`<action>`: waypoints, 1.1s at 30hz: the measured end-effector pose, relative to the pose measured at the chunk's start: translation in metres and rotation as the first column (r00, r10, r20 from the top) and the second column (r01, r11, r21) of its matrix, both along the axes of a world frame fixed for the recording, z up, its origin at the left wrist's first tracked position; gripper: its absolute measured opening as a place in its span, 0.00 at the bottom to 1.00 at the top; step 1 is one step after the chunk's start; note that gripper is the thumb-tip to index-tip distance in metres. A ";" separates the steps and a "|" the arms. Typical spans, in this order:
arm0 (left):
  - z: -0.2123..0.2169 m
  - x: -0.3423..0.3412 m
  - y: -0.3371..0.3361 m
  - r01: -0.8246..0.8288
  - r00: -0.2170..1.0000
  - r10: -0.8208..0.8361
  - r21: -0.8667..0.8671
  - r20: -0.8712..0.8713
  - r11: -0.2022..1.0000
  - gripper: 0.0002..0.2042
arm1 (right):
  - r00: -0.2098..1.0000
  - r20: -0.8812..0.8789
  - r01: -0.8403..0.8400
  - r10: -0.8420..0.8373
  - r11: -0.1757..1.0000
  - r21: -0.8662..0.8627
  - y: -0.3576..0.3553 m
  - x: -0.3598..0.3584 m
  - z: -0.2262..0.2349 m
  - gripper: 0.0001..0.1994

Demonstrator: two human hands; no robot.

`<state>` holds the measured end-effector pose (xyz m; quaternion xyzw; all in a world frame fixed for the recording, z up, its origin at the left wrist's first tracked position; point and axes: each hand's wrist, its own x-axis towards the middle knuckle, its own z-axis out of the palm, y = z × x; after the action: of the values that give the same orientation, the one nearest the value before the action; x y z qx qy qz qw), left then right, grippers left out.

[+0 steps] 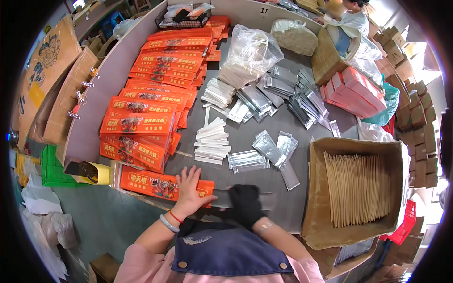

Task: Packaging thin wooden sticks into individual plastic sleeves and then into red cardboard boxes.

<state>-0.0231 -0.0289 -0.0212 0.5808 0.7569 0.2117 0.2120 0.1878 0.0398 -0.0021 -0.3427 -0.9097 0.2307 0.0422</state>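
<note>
My bare left hand (189, 192) lies with fingers spread on a long red printed paper sleeve (146, 183) at the table's near edge. It presses on the sleeve's right end. My right hand (245, 203), in a black glove, is just right of that end, its fingers smeared by motion. A greyish, see-through strip (267, 200) passes beneath the glove toward the sleeve; whether I grip it cannot be made out. Ahead of my hands lie slim clear packets (247, 161) and a stack of white paper-wrapped strips (211, 141).
Piles of red sleeves (151, 99) cover the table's left side. A cardboard box (317, 188) of wooden chopsticks (358, 188) stands at right. Farther back are silvery packets (257, 101), a clear plastic bag (250, 52) and pink packs (351, 92). A wire basket (186, 19) sits at the far left.
</note>
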 end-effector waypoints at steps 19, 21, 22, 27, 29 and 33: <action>-0.010 0.046 0.125 0.291 0.955 -0.263 0.281 -0.135 0.914 0.10 | 0.334 0.224 0.741 -0.915 0.402 0.538 0.049 0.263 -0.041 0.12; -0.010 0.050 0.132 0.303 0.945 -0.265 0.203 -0.194 0.931 0.11 | 0.346 0.196 0.772 -0.918 0.397 0.497 0.051 0.269 -0.042 0.10; -0.010 0.051 0.133 0.307 0.930 -0.272 0.115 -0.248 0.945 0.12 | 0.349 0.183 0.797 -0.919 0.394 0.457 0.048 0.272 -0.040 0.10; -0.006 0.046 0.128 0.267 0.963 -0.268 0.077 0.001 0.961 0.12 | 0.283 -0.410 0.918 -0.867 0.121 0.378 0.047 0.260 -0.031 0.11; 0.011 0.040 0.117 0.247 0.949 -0.243 0.007 0.202 0.969 0.11 | 0.066 -0.620 0.944 -0.782 0.250 -0.215 0.041 0.219 0.015 0.14; 0.026 0.039 0.073 0.564 0.825 -0.556 -0.081 0.102 0.822 0.13 | 0.656 -0.352 0.754 -0.668 0.606 0.254 0.035 0.201 -0.015 0.09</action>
<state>0.0164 0.0441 0.0047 0.7569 0.5550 0.1203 0.3235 0.3884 0.0748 -0.0170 -0.6344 -0.7118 0.0509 0.2972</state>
